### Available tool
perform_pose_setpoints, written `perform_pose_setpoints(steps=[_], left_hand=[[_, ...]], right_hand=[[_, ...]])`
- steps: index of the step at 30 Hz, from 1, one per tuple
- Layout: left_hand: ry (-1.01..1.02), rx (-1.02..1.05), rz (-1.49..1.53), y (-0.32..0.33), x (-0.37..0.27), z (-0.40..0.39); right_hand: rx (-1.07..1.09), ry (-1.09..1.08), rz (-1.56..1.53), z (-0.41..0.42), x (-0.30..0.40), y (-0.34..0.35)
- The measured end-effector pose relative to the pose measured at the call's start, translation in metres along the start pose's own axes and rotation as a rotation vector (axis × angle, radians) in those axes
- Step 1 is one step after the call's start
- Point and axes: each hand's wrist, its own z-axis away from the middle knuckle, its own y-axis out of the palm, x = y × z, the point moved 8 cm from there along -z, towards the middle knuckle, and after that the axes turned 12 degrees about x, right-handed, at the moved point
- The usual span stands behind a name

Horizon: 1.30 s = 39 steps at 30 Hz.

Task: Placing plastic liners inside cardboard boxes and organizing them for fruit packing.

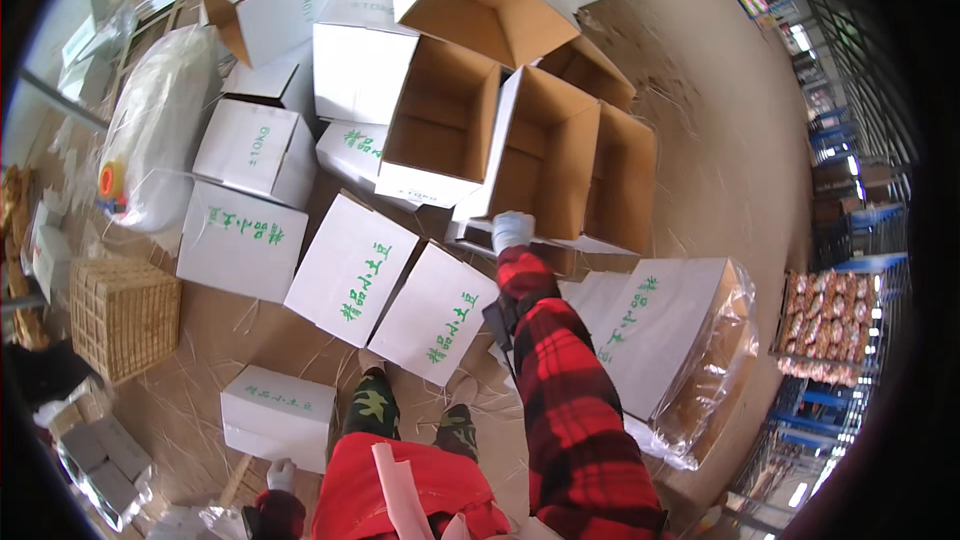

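My right hand (514, 231), in a pale glove, reaches forward to the near rim of an open white cardboard box (546, 157) with a brown inside. Its fingers look closed over that rim and are partly hidden. My left hand (281, 475), also gloved, is low at the left, beside the lower edge of a closed white carton (277, 416) with green writing. Whether it touches the carton or grips anything is unclear. Directly before me stand two closed white cartons (352, 270) (435, 313), side by side.
More open boxes (442, 112) crowd ahead. A plastic-lined carton (660, 337) lies at right. A wrapped plastic roll (161, 127), stacked cartons (241, 240) and a woven crate (126, 319) stand left. Loose straw-like strands litter the floor (180, 420). Racks with bagged goods (825, 322) line the far right.
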Motion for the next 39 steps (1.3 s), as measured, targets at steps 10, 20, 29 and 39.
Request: perform_pose_setpoints(steps=[10, 20, 29, 39], left_hand=[[0.059, 0.536, 0.257, 0.137, -0.332, -0.095], [0.532, 0.206, -1.153, 0.181, -0.424, -0.028], [0.495, 0.019, -0.852, 0.11, -0.426, 0.236], [0.101, -0.367, -0.189, 0.076, -0.171, 0.266]], right_hand=[[-0.042, -0.496, -0.235, 0.308, 0.079, -0.036], [-0.203, -0.58, -0.243, 0.418, 0.153, 0.054], [-0.574, -0.483, -0.718, 0.492, -0.035, -0.056], [0.305, -0.627, -0.715, 0.472, 0.056, 0.116]])
